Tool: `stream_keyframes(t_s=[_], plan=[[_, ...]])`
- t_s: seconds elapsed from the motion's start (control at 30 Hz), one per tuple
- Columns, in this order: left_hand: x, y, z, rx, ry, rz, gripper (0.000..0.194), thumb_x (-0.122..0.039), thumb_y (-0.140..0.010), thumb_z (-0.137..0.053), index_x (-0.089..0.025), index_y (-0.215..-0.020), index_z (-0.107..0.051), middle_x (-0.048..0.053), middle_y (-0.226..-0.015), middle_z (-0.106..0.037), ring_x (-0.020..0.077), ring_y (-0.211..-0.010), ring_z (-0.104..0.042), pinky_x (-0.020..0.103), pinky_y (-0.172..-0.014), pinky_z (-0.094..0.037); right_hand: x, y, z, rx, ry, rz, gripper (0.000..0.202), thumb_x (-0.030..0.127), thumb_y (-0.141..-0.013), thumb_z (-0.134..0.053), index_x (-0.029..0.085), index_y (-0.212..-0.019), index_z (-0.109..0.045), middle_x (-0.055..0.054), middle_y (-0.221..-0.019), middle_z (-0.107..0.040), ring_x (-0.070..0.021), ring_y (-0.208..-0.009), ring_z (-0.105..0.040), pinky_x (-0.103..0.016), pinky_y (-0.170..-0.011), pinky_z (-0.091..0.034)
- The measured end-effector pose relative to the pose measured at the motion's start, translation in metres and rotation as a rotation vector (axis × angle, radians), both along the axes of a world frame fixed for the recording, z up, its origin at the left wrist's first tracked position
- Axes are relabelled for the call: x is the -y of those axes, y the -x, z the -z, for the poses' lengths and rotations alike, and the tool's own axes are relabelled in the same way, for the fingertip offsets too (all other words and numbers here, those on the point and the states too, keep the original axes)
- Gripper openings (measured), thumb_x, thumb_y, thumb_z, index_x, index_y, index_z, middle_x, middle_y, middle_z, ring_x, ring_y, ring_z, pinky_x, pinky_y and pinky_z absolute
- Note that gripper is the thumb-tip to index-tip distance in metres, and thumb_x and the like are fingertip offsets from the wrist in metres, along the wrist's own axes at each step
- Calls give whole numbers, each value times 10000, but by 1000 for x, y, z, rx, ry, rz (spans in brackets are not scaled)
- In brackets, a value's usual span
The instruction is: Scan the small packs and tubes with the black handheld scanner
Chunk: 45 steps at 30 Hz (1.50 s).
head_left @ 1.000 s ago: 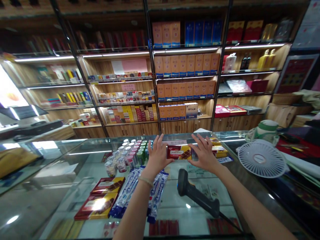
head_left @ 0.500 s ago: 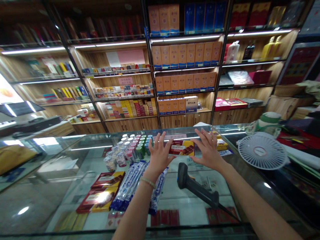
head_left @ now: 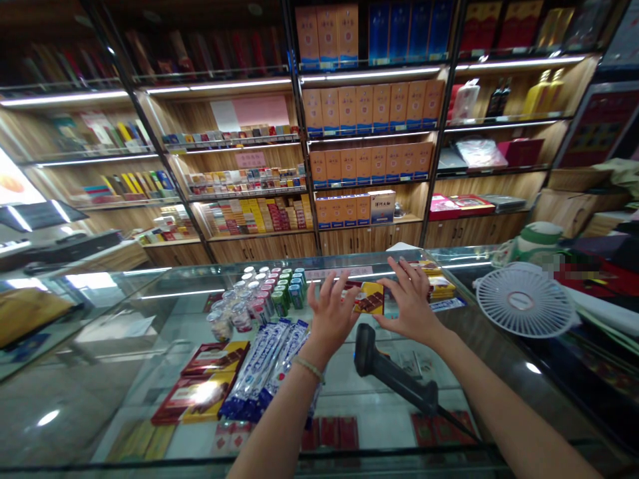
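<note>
A red and yellow chocolate bar point(head_left: 371, 299) lies between my hands on the glass counter. My left hand point(head_left: 332, 306) covers its left part, index finger and thumb bent about its upper and lower edges. At its right end my right hand point(head_left: 407, 299) grips the corners between thumb and forefinger, the other fingers raised. Nearest below is a black barcode scanner point(head_left: 394, 376) with its cord trailing right. Blue and white long packets point(head_left: 262, 366) lie under and left of my left forearm. Further left are more chocolate bars point(head_left: 204, 389), laid in overlapping rows.
Several small cans and jars point(head_left: 254, 296) stand in rows behind the packets. Yellow packs point(head_left: 439, 286) sit beyond my right hand. A white fan point(head_left: 524, 299) and a green-white jug point(head_left: 534, 243) are at right. Stocked shelves point(head_left: 369, 133) line the back wall.
My left hand has moved right, over the left part of the chocolate bar. The right hand and the bar have shifted slightly left. The scanner and packets have stayed put.
</note>
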State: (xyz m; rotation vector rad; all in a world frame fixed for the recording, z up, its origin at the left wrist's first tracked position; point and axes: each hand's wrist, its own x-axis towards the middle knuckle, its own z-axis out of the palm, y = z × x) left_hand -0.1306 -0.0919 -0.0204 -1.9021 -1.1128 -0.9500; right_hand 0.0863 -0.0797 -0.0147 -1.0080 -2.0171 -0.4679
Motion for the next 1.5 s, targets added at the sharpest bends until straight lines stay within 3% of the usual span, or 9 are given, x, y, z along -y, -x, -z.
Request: stream_keyframes(t_s=[0.17, 0.23, 0.47, 0.6, 0.77, 0.83, 1.03, 1.23, 1.5], plan=[[3, 10, -6, -44, 229, -12, 692, -517, -755, -798, -305, -1374, -575, 141, -1540, -487, 359, -1466, -353, 608, -1239, -39, 2, -2, 0, 73, -50, -3, 564, 516, -789, -700, 183, -1234, -606, -185, -1592, -396, -375, -1478, -296, -603, -1225, -110], [4, 12, -9, -46, 282, -24, 734, -502, -733, -818, -304, -1392, -565, 145, -1555, -469, 377, -1472, -340, 624, -1236, -38, 3, -1, 0, 111, -67, 0, 567, 521, -810, -679, 188, -1262, -604, -176, -1587, -412, -373, -1470, -309, -597, -1230, -94], [7, 8, -14, -40, 291, -10, 602, -459, -795, -762, -284, -1348, -602, 139, -1553, -474, 371, -1476, -336, 617, -1239, 5, 7, 1, -1, 155, -105, -8, 605, 565, -851, -643, 211, -1336, -566, -153, -1601, -399, -351, -1476, -305, -575, -1241, -74], [2, 13, -13, 34, 287, -41, 616, -438, -761, -800, -319, -1337, -616, 134, -1569, -446, 389, -1482, -316, 637, -1226, -32, 4, -4, -1, 112, -24, -39, 751, 548, -834, -661, 212, -1468, -442, -153, -1659, -259, -361, -1531, -190, -591, -1233, -117], [-3, 19, -15, 214, 293, -62, 630, -518, -716, -829, -359, -1299, -650, 143, -1620, -315, 419, -1510, -237, 669, -1201, -88, -11, -13, 6, -38, 96, -29, 694, 391, -879, -593, 250, -1516, -356, -149, -1675, -176, -342, -1549, -147, -606, -1207, -185], [0, 16, -17, 255, 327, -38, 648, -548, -706, -830, -362, -1299, -648, 137, -1634, -259, 417, -1525, -191, 666, -1203, -103, -14, -12, 10, -53, 124, -10, 678, 370, -872, -603, 274, -1505, -380, -142, -1675, -174, -347, -1549, -146, -614, -1195, -203], [14, -9, -20, 231, 426, 106, 679, -514, -690, -849, -366, -1316, -632, 117, -1642, -208, 405, -1534, -148, 644, -1217, -118, -10, 3, 18, 20, 201, -38, 829, 504, -835, -680, 307, -1557, -323, -152, -1684, -132, -380, -1544, -143, -635, -1161, -254], [16, -14, -16, 219, 454, 139, 639, -491, -714, -822, -369, -1312, -634, 105, -1639, -224, 412, -1519, -183, 647, -1207, -135, -9, 6, 20, 9, 205, -45, 772, 468, -792, -728, 341, -1494, -431, -121, -1692, -114, -388, -1535, -168, -643, -1146, -273], [8, -3, -13, 204, 452, 115, 668, -583, -725, -784, -242, -1279, -633, 181, -1640, -228, 424, -1501, -233, 640, -1199, -163, -12, -1, 15, -16, 163, -38, 644, 426, -764, -739, 292, -1367, -558, -119, -1691, -124, -398, -1537, -148, -659, -1169, -227]])
